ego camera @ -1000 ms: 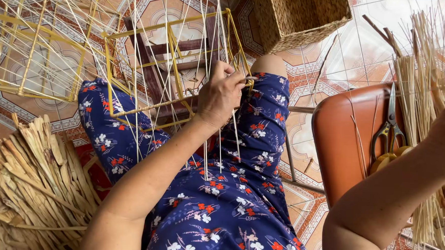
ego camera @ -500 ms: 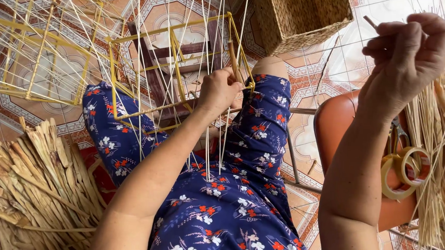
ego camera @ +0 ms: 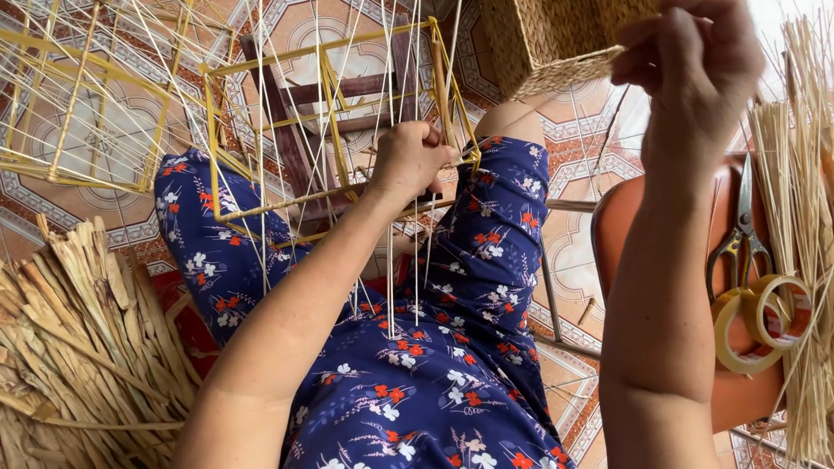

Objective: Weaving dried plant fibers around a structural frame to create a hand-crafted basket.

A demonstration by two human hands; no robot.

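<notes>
Left hand (ego camera: pixel 415 160) is closed in a fist around a corner of the yellow wire frame (ego camera: pixel 333 134) that rests over the person's knees, pinching pale strands (ego camera: pixel 393 271) against the wire. Right hand (ego camera: pixel 696 59) is raised high, fingers curled shut; what it pinches is too thin to make out, though a pale strand seems to run up toward it.

One yellow frame sits on the lap; a second yellow frame (ego camera: pixel 66 93) lies on the tiled floor (ego camera: pixel 578 268) to the left, also strung with pale strands. The frame on the lap is box-shaped, made of thin yellow rods, open on all sides, with many long, thin, cream-coloured strands running through it, some hanging down over the blue flowered dress (ego camera: pixel 430 383).

One woven basket (ego camera: pixel 553 31) hangs or stands at the top, near the right hand. One orange chair (ego camera: pixel 621 223) stands at the right, bearing one pair of scissors (ego camera: pixel 740 237) and two tape rolls (ego camera: pixel 765 316) that touch each other. One bundle of pale stalks (ego camera: pixel 806 202) leans by the chair. One heap of dried flat leaves (ego camera: pixel 62 333) lies at lower left.
</notes>
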